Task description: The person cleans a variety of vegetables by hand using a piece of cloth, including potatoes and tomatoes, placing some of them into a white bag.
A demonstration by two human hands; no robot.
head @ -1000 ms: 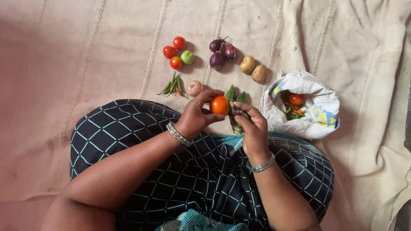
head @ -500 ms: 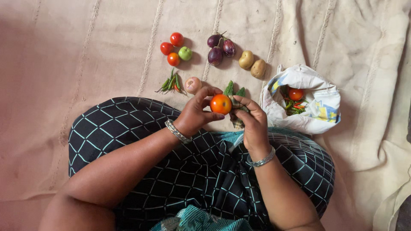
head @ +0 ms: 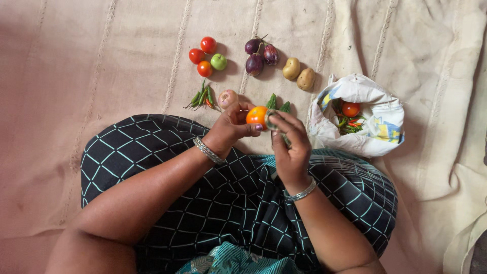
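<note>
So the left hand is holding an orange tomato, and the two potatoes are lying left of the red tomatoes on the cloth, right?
Not quite. In the head view the left hand does hold the orange tomato, but the two potatoes lie to the right of the red tomatoes, beyond the purple eggplants, close to the white bag.

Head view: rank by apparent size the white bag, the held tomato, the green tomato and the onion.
1. White bag, by far largest.
2. Held tomato, between both hands, partly hidden and nearer the camera, so unsure.
3. Onion and green tomato look about alike.
</note>
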